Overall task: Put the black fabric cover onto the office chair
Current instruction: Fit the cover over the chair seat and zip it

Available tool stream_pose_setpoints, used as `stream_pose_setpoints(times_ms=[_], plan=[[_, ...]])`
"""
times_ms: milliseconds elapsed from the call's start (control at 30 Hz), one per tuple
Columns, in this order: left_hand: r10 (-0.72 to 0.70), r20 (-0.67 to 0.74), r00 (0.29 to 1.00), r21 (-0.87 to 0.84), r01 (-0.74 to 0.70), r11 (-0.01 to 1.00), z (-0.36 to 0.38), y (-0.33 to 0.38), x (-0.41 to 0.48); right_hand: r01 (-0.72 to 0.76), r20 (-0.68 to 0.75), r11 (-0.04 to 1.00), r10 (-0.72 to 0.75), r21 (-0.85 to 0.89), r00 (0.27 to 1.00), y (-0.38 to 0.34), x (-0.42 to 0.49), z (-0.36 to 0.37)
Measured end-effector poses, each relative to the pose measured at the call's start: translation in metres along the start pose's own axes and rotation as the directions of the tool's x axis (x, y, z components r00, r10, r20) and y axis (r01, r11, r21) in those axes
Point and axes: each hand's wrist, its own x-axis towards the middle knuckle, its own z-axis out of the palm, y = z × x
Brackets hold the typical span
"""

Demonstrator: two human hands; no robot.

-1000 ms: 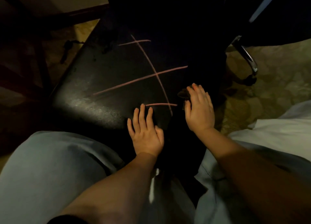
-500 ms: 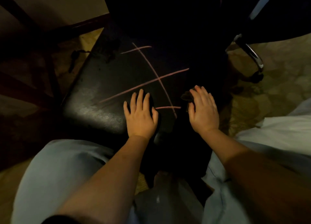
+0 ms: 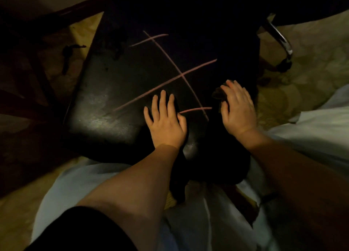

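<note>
The office chair's black seat fills the middle of the view and is crossed by thin pink lines. My left hand lies flat on the seat's near part, fingers straight and pointing away from me. My right hand lies flat near the seat's right edge. A small bunched fold of the black fabric cover sticks up beside its thumb and forefinger. More black fabric hangs over the seat's front edge between my knees. Whether the seat's surface is cover or bare chair is too dark to tell.
A chrome chair part curves down at the upper right over a pale patterned floor. Dark wooden furniture legs stand at the left. My knees in light trousers frame the seat's front.
My left hand slid forward across the seat, up to the pink lines. My right hand stayed flat by the fabric fold near the right edge.
</note>
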Motion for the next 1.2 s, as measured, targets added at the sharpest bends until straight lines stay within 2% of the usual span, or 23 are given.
stream_pose_setpoints(times_ms=[267,833,1200], plan=[[-0.031,-0.031,0.999,-0.004,0.031,1.0,0.009,0.007,-0.001,0.056,-0.011,0.998,-0.056,-0.014,0.998,0.01,0.006,0.003],[-0.088,-0.063,0.994,0.089,0.093,0.992,0.017,0.017,-0.001,0.092,-0.068,0.993,-0.087,0.079,0.994,0.02,0.012,0.004],[-0.111,-0.054,0.992,0.101,0.116,0.988,0.019,0.019,-0.001,0.071,0.03,0.992,-0.074,0.107,0.997,0.022,0.018,-0.002]])
